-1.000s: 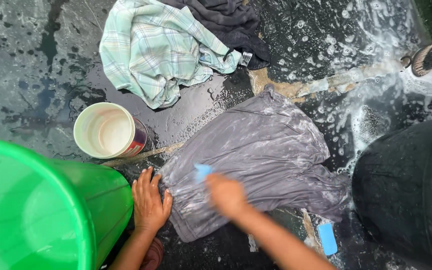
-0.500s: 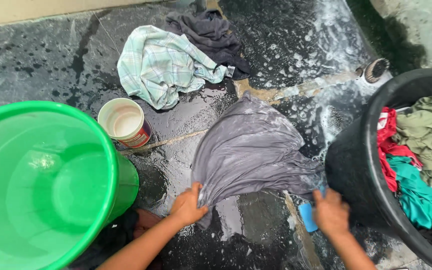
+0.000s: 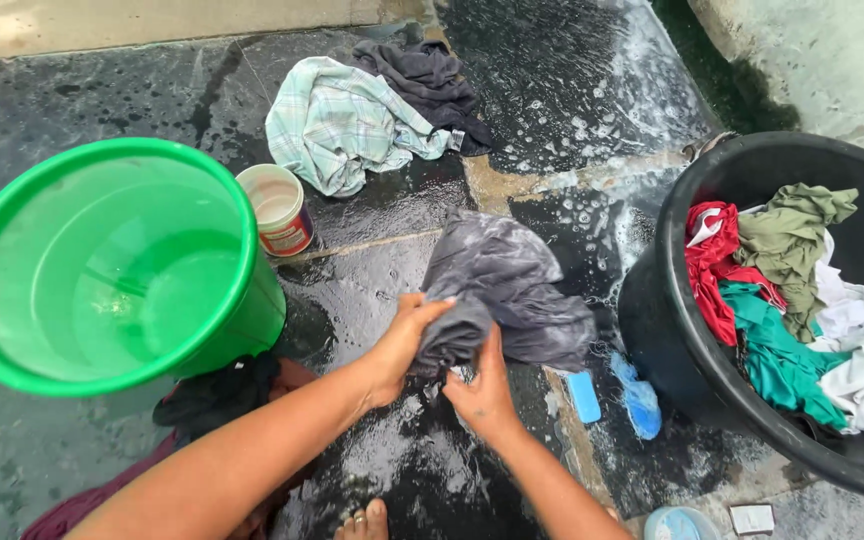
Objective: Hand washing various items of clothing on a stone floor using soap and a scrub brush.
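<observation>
Head view: grey wet garment [image 3: 512,285] bunched on the dark wet floor [image 3: 102,100], soap film over the cloth. Near end of the garment lifted and gathered between both hands. Left hand [image 3: 404,340] clenched on the bunched cloth from the left side, fingers wrapped over the top of the fold. Right hand [image 3: 484,392] gripping the same bunch from below, thumb up against the cloth. Hands almost touching each other. Rest of the garment trails away from the hands and lies on the floor.

Just right of the hands: blue soap bar [image 3: 583,396] on the floor, and a blue cloth scrap [image 3: 639,396] beside it, near the foot of the black tub [image 3: 682,350]. Tub holds mixed clothes: red, olive, teal, white. Suds and foam on the floor between garment and tub.

Left of the hands: green bucket [image 3: 242,310], water inside. Behind it, a small white cup [image 3: 277,208] with red band, upright, touching or just beside the bucket rim. Further off: plaid shirt [image 3: 337,120] crumpled on the floor, dark grey garment [image 3: 427,80] partly over its far edge.

Bottom edge: bare toes [image 3: 364,520] of the person.
</observation>
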